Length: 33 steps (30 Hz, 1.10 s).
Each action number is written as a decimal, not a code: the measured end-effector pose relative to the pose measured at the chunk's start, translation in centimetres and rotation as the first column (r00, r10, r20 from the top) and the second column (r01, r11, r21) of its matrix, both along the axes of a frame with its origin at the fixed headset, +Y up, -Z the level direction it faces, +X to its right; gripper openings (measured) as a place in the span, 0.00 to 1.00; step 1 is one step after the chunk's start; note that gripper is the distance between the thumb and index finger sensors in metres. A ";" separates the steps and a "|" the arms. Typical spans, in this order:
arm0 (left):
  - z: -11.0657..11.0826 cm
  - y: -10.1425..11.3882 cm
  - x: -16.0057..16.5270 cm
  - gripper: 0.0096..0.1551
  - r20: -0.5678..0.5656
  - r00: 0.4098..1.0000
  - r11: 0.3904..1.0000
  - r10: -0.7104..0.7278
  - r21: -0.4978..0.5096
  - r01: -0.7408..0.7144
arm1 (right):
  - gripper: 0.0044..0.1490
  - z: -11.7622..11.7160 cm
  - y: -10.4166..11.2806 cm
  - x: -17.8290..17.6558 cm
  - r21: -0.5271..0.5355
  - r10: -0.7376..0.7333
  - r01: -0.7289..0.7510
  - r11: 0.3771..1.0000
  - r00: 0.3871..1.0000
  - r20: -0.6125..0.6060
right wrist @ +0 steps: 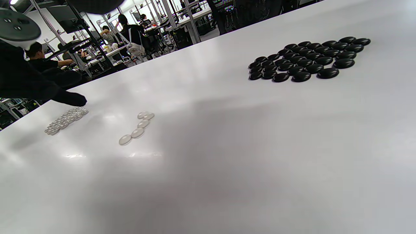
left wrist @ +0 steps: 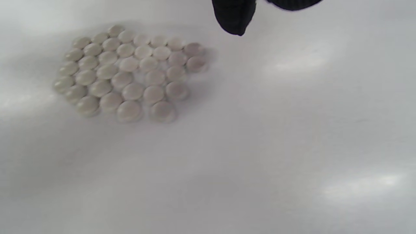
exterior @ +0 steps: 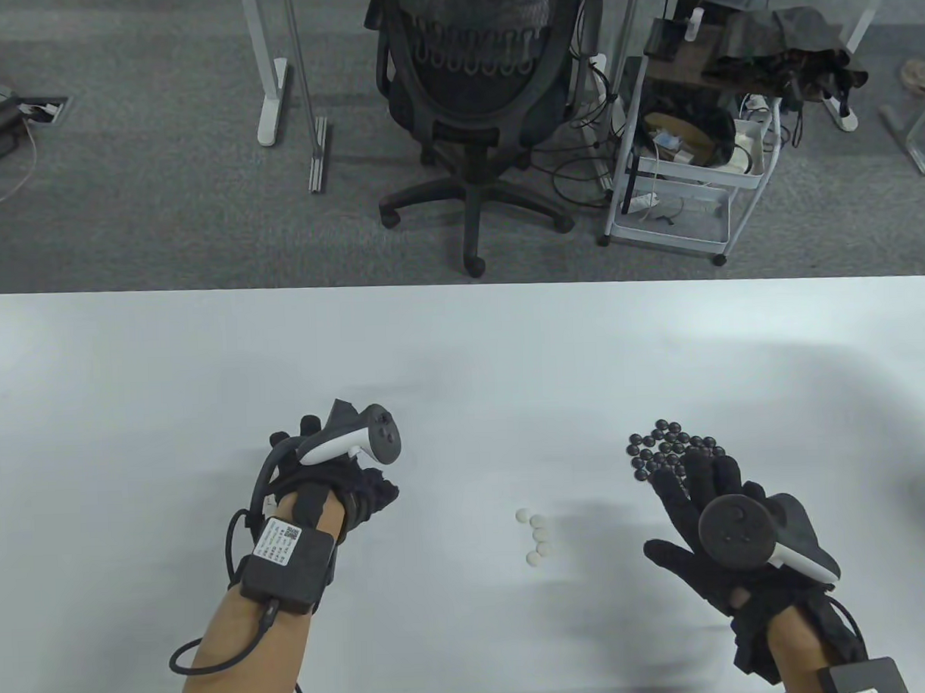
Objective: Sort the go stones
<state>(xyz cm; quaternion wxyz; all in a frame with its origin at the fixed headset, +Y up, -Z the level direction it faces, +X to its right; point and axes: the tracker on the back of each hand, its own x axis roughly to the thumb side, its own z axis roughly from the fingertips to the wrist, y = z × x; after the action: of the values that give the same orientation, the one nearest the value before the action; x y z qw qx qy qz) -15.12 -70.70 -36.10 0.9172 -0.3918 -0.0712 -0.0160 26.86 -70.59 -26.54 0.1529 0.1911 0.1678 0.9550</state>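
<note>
Under the left hand (exterior: 346, 479) — hidden from above — white stones (left wrist: 130, 73) cluster.

The left hand (exterior: 338, 480) in its black sensor glove sits over the worktop's left side, its fingers curled under — whether they pinch anything cannot be told. A white-and-grey tracker (exterior: 360, 439) rides its back, and a black box (exterior: 287, 566) is strapped to the bare forearm. The right hand (exterior: 715, 538) lies flat, fingers spread and straight, thumb out — a round dark tracker (exterior: 738, 532) on its back.
</note>
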 end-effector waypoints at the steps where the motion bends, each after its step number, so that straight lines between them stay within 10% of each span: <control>1: 0.2 0.5 0.8 0.41 0.025 0.999 1.000 0.020 0.004 -0.020 | 0.55 0.0 0.0 0.0 -0.001 0.000 0.000 1.000 1.000 0.001; 22: 1.5 -3.7 15.4 0.38 0.343 0.932 0.992 0.117 -0.093 -0.090 | 0.55 0.0 0.1 0.0 -0.009 -0.001 0.001 1.000 1.000 0.000; 33: 4.7 -3.9 7.1 0.38 0.298 0.950 0.993 0.091 -0.104 -0.063 | 0.55 0.1 0.3 0.0 -0.004 -0.007 0.007 1.000 1.000 -0.008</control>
<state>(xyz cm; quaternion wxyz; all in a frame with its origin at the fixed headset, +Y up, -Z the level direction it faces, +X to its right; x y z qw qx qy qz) -7.97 -74.59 -31.36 0.8761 -0.4242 -0.2264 -0.0364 26.90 -70.29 -26.45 0.1559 0.1950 0.1695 0.9534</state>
